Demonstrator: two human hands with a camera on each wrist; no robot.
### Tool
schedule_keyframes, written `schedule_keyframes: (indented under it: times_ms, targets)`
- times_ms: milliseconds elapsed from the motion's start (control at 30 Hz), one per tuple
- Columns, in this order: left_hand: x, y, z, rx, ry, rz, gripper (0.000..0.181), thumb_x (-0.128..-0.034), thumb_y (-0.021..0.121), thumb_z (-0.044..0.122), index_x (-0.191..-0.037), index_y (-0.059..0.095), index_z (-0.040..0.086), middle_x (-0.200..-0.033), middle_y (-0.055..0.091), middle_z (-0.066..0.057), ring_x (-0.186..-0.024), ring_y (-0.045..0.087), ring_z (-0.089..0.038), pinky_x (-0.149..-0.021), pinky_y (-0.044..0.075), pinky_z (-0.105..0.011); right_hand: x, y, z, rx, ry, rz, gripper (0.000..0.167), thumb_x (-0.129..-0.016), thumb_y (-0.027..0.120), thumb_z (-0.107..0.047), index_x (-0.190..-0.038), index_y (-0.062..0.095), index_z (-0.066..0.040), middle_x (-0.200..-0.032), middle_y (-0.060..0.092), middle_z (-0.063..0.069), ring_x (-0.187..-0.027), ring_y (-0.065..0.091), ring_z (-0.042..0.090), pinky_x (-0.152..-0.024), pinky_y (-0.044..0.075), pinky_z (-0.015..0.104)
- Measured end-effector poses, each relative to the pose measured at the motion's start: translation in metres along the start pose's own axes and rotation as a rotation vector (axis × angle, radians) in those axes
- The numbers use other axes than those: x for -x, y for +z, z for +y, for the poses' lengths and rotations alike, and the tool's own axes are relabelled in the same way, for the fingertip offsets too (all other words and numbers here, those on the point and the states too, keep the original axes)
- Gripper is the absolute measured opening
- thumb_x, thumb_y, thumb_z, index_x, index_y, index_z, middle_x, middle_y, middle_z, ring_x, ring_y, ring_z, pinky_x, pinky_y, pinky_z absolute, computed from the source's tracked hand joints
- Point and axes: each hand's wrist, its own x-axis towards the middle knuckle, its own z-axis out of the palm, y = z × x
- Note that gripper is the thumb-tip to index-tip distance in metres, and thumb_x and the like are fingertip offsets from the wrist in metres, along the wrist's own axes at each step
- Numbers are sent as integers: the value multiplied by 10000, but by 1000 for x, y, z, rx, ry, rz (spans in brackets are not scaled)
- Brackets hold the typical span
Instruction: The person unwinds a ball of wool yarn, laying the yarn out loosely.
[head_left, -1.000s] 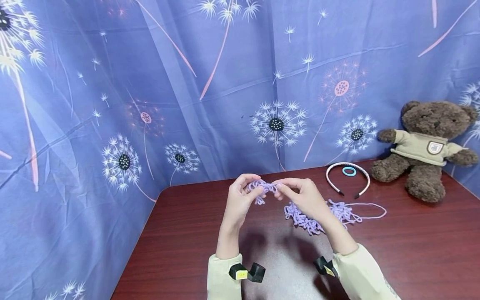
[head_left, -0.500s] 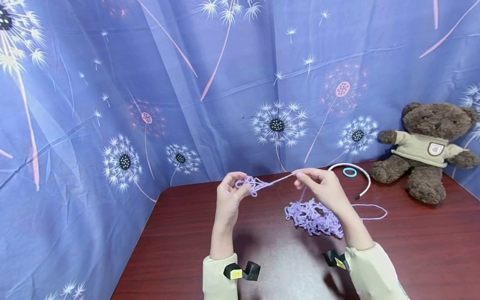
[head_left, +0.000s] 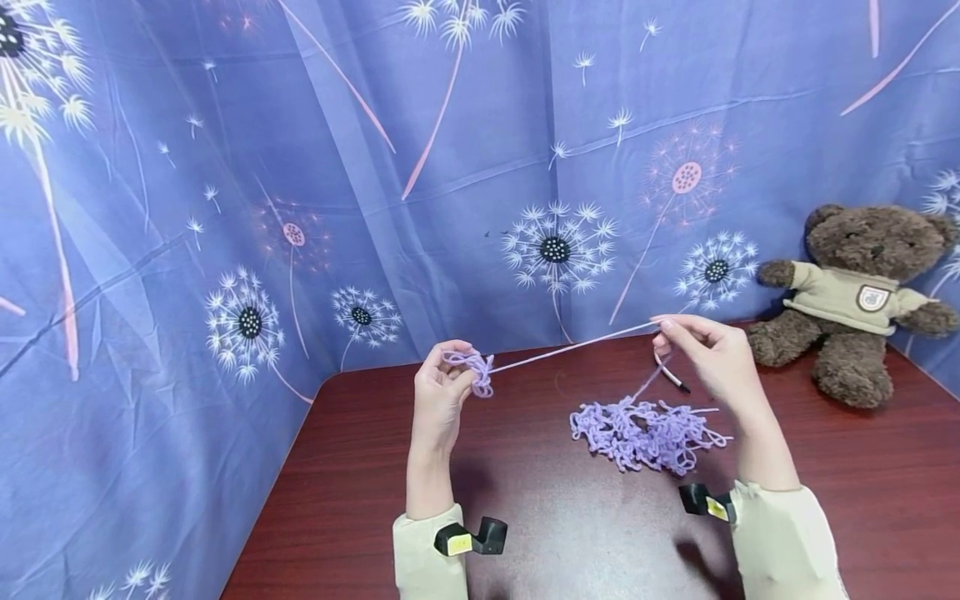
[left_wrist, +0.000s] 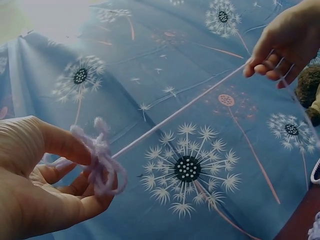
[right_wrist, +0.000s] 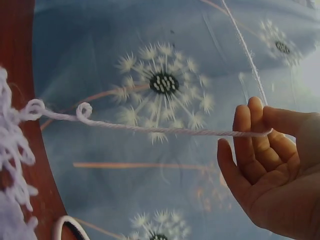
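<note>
My left hand [head_left: 438, 387] pinches a small looped bundle of lilac yarn [head_left: 480, 372] between thumb and fingers. From it a taut strand [left_wrist: 175, 113] runs up and right to my right hand [head_left: 705, 354], whose thumb and index finger pinch it. Past that pinch the strand hangs down to a loose, curly pile of lilac yarn [head_left: 645, 435] on the table. In the right wrist view this hanging yarn [right_wrist: 165, 130] shows small curls near the pile.
The dark red table [head_left: 360, 475] meets a blue dandelion-print curtain [head_left: 450, 208] at the back. A brown teddy bear [head_left: 862, 300] in a shirt sits at the back right. Part of a white headband [head_left: 670, 372] shows behind the right hand.
My right hand has moved right and up, drawing the strand out long and taut. My left hand has shifted slightly left with the looped bundle. The headband and blue ring have become covered.
</note>
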Motion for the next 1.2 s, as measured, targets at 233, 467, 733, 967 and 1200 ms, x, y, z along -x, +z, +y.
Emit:
schedule_keyframes:
  times_ms: [233, 467, 733, 967, 1200]
  targets:
    - [1, -5, 4, 17, 5, 0, 365, -827, 510, -179, -955, 593, 153, -916, 610, 18, -803, 623, -82, -695, 551, -216, -2, -23, 14, -293, 10, 60, 183, -946, 616, -101, -960, 753, -223, -705, 728, -143, -663, 682, -38, -721, 501, 49]
    - [2, -8, 8, 75, 35, 11, 319, -834, 541, -184, -909, 596, 121, -822, 579, 2, -721, 587, -107, -675, 579, -248, -4, -48, 39, -481, 69, 80, 241, -956, 579, -49, -921, 763, -200, -715, 741, -96, -638, 694, 0, -628, 534, 89]
    - [-1, -17, 10, 54, 72, 75, 300, -839, 502, -177, -855, 588, 110, -793, 566, 6, -698, 594, -113, -697, 580, -253, -2, -65, 59, -544, 173, 166, 202, -946, 606, -75, -884, 765, -183, -681, 735, -71, -618, 694, 9, -634, 551, 109]
    - [-1, -23, 14, 84, 84, 118, 310, -845, 487, -183, -826, 591, 108, -778, 565, 15, -672, 585, -104, -683, 560, -219, -1, -74, 70, -505, 179, 235, 252, -947, 595, -56, -839, 762, -212, -673, 726, -108, -616, 675, -23, -599, 526, 87]
    - [0, -13, 10, 76, 69, 56, 290, -835, 519, -163, -845, 607, 113, -793, 577, 14, -677, 588, -96, -682, 546, -203, -4, -57, 74, -142, 159, 110, 213, -943, 618, -124, -922, 744, -295, -737, 665, -315, -707, 583, -156, -677, 457, 23]
